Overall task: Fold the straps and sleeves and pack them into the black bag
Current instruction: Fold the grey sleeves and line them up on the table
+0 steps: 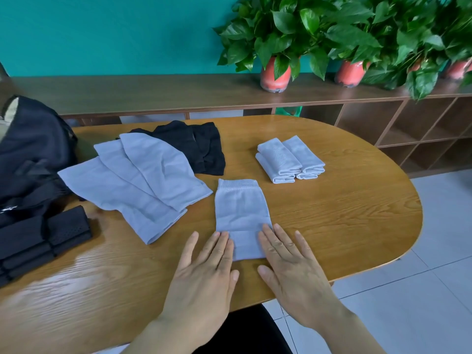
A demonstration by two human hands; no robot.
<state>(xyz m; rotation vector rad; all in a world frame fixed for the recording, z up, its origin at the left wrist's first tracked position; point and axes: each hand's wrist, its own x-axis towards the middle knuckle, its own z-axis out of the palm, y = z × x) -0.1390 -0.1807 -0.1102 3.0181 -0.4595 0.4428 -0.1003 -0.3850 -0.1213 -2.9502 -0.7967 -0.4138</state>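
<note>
Flat, unclenched left hand (pixel 204 267) and right hand (pixel 291 261) press the grey sleeve (pixel 241 213), likely setting its near-end fold beside the unfolded pile (pixel 132 180)

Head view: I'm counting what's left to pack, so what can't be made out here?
All in the head view.
Black bag: cut by the left edge; opening and contents unseen.
Folded black straps: run off the left edge, count unclear.
Black fabric pile: partly under the unfolded grey sleeves; number of pieces unclear.
Grey sleeve in front: near corners lie under fingers of the left hand and right hand.
</note>
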